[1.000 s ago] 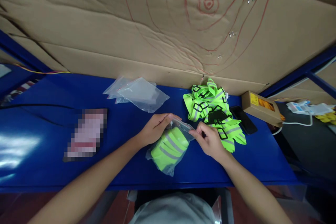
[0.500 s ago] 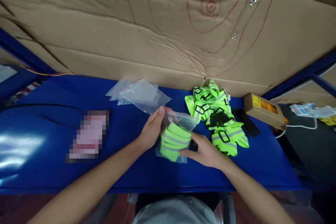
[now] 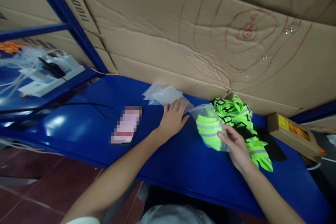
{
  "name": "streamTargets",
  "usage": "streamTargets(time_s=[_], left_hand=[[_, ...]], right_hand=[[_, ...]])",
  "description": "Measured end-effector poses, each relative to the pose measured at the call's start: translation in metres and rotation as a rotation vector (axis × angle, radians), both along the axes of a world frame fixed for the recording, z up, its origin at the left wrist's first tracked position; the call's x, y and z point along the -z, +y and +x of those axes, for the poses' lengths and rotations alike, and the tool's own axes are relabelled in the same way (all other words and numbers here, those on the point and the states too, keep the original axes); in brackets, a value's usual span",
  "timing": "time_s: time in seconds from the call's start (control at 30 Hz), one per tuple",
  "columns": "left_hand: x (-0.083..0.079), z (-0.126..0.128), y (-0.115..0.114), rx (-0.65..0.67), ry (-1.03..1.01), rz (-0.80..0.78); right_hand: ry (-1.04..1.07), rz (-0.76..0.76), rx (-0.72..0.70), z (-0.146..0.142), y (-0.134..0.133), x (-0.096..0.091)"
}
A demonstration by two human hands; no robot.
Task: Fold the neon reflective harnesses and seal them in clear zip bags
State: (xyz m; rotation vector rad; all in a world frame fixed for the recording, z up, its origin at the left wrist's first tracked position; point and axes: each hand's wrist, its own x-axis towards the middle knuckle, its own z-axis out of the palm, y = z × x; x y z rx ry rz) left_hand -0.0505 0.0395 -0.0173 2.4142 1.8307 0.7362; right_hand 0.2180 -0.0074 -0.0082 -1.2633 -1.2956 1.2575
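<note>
My right hand (image 3: 236, 147) pinches the lower right side of a clear zip bag (image 3: 206, 108). Inside the bag lies a folded neon-yellow reflective strap (image 3: 208, 129) with grey stripes. My left hand (image 3: 172, 119) is open, palm down, its spread fingers at the near edge of a small pile of flat clear plastic bags (image 3: 168, 94). Whether those fingertips press on the bags I cannot tell. Just behind my right hand is a heap of neon-yellow reflective straps (image 3: 236, 112) with black buckles, partly hidden by the held bag and the hand.
A phone with a blurred-out screen (image 3: 127, 124) lies on the blue table (image 3: 168, 161) at left. A dark phone (image 3: 274, 147) and a cardboard box (image 3: 291, 134) are at right. Behind stands a cardboard wall (image 3: 157, 35). A power strip (image 3: 52, 80) and cables sit on the left shelf.
My left hand has let go of the filled bag and moved left to the flat bags, fingers spread. My right hand still holds the filled bag. The view has swung left.
</note>
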Motion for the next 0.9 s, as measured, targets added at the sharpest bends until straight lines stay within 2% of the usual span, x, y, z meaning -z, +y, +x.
streamTargets(time_s=[0.1, 0.17, 0.23, 0.33, 0.43, 0.5, 0.6, 0.7, 0.8, 0.9], left_hand=[[0.010, -0.002, 0.000, 0.005, 0.056, -0.056], [0.016, 0.003, -0.003, 0.088, 0.068, -0.070], [0.020, 0.012, -0.010, 0.210, 0.078, -0.079], [0.024, 0.026, -0.021, 0.375, 0.087, -0.085], [0.027, 0.033, -0.025, 0.489, 0.058, -0.107], [0.030, 0.032, -0.022, 0.534, 0.023, -0.122], [0.037, 0.027, -0.017, 0.599, -0.095, -0.120], [0.046, 0.023, -0.015, 0.625, -0.172, -0.116], [0.051, 0.022, -0.017, 0.605, -0.152, -0.117], [0.049, 0.021, -0.018, 0.601, -0.164, -0.106]], right_hand=[[0.077, -0.011, 0.059, -0.002, 0.017, -0.020], [0.043, 0.109, 0.070, -0.011, 0.032, -0.032], [-0.056, 0.297, 0.055, -0.030, 0.050, -0.043], [-0.134, 0.452, 0.025, -0.079, 0.080, -0.056], [-0.433, 0.786, -0.145, -0.149, 0.108, -0.061], [-0.602, 0.918, -0.266, -0.200, 0.122, -0.060], [-0.979, 1.097, -0.481, -0.269, 0.136, -0.050], [-1.055, 1.181, -0.629, -0.317, 0.145, -0.034], [-1.116, 1.186, -0.669, -0.339, 0.149, -0.020], [-1.161, 1.201, -0.695, -0.329, 0.147, -0.015]])
